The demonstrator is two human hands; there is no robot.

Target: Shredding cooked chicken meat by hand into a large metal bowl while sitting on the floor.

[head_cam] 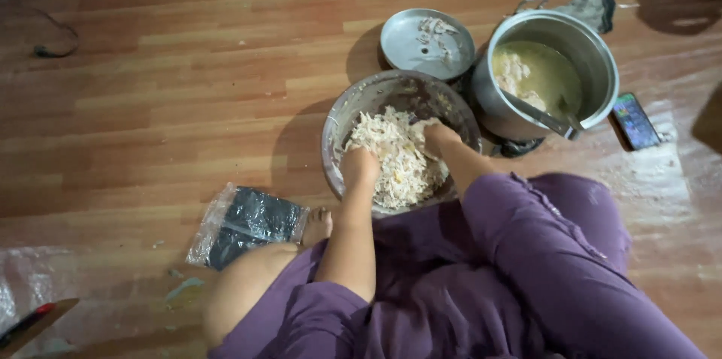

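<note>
A metal bowl [353, 103] sits on the wooden floor in front of my knees, holding a heap of pale shredded meat [395, 150]. My left hand [359, 166] is pressed down into the near left side of the heap, fingers closed in the shreds. My right hand [438, 138] is buried in the right side of the heap, fingers curled into it. Both forearms reach out over my purple trousers.
A large steel pot [594, 54] with broth, pale pieces and a ladle stands to the right of the bowl. A metal lid [410, 47] with scraps lies behind. A phone [635, 121] lies at right, a plastic packet [244, 222] at left, a cloth [594, 4] behind the pot.
</note>
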